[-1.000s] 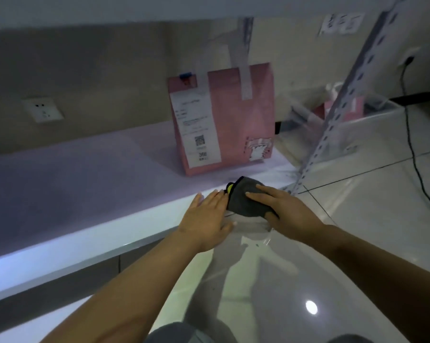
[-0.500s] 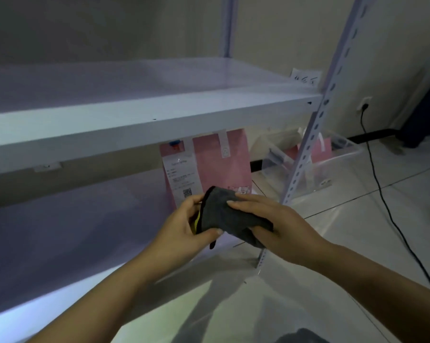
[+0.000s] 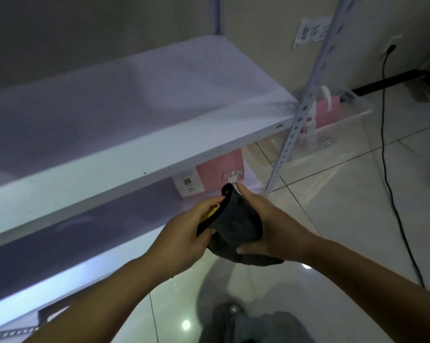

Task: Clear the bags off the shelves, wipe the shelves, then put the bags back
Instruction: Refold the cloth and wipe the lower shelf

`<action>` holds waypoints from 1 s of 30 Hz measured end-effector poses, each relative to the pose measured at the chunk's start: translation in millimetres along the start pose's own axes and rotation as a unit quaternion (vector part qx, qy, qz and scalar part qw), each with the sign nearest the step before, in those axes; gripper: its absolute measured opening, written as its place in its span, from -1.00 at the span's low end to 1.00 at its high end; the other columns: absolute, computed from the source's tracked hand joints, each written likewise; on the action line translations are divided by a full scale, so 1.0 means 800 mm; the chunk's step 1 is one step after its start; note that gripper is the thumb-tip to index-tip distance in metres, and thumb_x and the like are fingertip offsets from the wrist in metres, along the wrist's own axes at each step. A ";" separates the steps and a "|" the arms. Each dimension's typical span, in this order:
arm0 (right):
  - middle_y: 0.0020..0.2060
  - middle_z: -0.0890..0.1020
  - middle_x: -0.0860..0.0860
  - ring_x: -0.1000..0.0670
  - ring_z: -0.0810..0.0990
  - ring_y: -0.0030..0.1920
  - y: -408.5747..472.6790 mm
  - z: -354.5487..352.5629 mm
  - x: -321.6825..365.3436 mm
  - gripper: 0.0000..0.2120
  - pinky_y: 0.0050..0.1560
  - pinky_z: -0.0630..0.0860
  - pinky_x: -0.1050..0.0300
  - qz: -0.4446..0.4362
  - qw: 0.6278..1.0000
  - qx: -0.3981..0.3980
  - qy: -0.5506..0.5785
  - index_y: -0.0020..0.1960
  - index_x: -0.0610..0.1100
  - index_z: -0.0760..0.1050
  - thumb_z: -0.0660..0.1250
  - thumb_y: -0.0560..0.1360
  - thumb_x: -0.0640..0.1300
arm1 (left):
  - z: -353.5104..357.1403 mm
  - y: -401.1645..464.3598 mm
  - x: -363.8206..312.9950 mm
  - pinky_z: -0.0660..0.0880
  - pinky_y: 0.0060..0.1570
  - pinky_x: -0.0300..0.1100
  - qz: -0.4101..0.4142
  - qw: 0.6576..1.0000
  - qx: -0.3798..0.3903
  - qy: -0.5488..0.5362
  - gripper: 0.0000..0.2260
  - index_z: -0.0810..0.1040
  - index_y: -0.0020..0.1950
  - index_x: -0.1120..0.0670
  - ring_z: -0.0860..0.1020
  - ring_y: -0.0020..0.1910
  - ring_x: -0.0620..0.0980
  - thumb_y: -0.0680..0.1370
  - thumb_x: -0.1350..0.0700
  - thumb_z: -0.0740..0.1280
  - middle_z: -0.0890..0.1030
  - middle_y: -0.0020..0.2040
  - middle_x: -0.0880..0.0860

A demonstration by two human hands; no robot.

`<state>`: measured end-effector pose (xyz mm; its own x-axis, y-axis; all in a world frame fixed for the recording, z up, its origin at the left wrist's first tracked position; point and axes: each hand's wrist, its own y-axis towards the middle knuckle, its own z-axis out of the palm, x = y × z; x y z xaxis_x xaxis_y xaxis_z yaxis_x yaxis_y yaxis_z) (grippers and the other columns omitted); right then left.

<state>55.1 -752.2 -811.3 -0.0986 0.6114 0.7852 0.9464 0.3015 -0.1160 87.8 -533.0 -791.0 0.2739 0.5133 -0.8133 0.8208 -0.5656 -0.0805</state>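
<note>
A dark grey cloth [image 3: 236, 224] with a yellow edge is held between both hands in front of the shelving. My left hand [image 3: 186, 233] grips its left edge, and my right hand [image 3: 268, 229] wraps around its right side and underside. A bare white upper shelf [image 3: 134, 115] stretches across the view. Under it, on the lower shelf [image 3: 90, 231], stands a pink paper bag [image 3: 220, 170] with a white label, mostly hidden by the upper shelf's front edge.
A perforated metal upright [image 3: 305, 100] stands at the shelf's right corner. Behind it a clear plastic bin [image 3: 342, 129] on the tiled floor holds another pink bag [image 3: 328, 113]. A black cable [image 3: 385, 154] runs from a wall socket across the floor.
The view has risen from the lower shelf to above the upper shelf. Both hands lifted the cloth off the lower shelf's edge and now hold it in the air.
</note>
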 end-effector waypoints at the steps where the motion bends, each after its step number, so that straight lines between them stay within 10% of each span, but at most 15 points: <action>1: 0.39 0.34 0.14 0.09 0.34 0.39 -0.014 -0.013 0.023 0.09 0.24 0.51 0.08 0.003 0.999 0.013 0.042 0.53 0.14 -0.07 0.58 0.24 0.00 | -0.010 -0.010 -0.023 0.51 0.12 -0.26 0.001 1.000 0.004 0.016 -0.49 0.37 0.36 -0.25 0.50 0.20 -0.26 0.54 0.24 0.33 0.52 0.22 -0.32; 5: 0.09 0.44 0.48 0.36 0.45 0.15 -0.081 -0.071 0.117 -0.25 0.01 0.50 0.41 0.048 0.988 -0.004 0.149 0.28 0.47 0.13 0.51 0.37 -0.04 | -0.050 -0.049 -0.117 0.53 0.10 -0.19 0.008 0.997 0.040 0.061 -0.48 0.35 0.33 -0.30 0.52 0.15 -0.26 0.54 0.23 0.33 0.52 0.19 -0.33; 12: -0.02 0.60 0.20 0.15 0.56 0.00 -0.189 -0.179 0.283 -0.73 -0.03 0.52 0.24 0.078 0.988 -0.115 0.062 0.07 0.14 0.44 0.33 0.49 -0.19 | -0.131 -0.115 -0.305 0.57 0.03 -0.08 -0.028 0.997 0.058 0.048 -0.50 0.49 0.27 -0.28 0.59 0.06 -0.18 0.47 0.22 0.42 0.62 0.06 -0.24; 17: -0.06 0.60 0.20 0.14 0.57 -0.04 -0.216 -0.268 0.382 -0.80 -0.01 0.57 0.11 0.033 0.987 -0.154 0.020 0.04 0.16 0.43 0.26 0.54 -0.13 | -0.182 -0.129 -0.426 0.48 -0.20 -0.29 -0.023 0.998 0.050 0.037 -0.75 0.61 -0.20 -0.24 0.58 -0.25 -0.24 0.42 0.15 0.50 0.62 -0.28 -0.22; 30: -0.04 0.48 0.06 0.05 0.46 0.02 -0.192 -0.427 0.504 -0.80 0.09 0.44 0.16 -0.079 0.965 -0.246 -0.045 0.15 0.03 0.54 0.27 0.55 -0.08 | -0.242 -0.129 -0.608 0.41 -0.29 -0.27 -0.013 0.975 -0.200 -0.094 -0.88 0.64 -0.22 0.09 0.51 -0.35 -0.11 0.50 0.12 0.42 0.56 -0.36 0.10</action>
<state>-24.8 -801.7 -269.3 -0.2592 0.6539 0.7108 0.9466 0.0258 0.3214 -33.1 -599.8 -275.5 0.1852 0.3744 -0.9086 0.9663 -0.2375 0.0991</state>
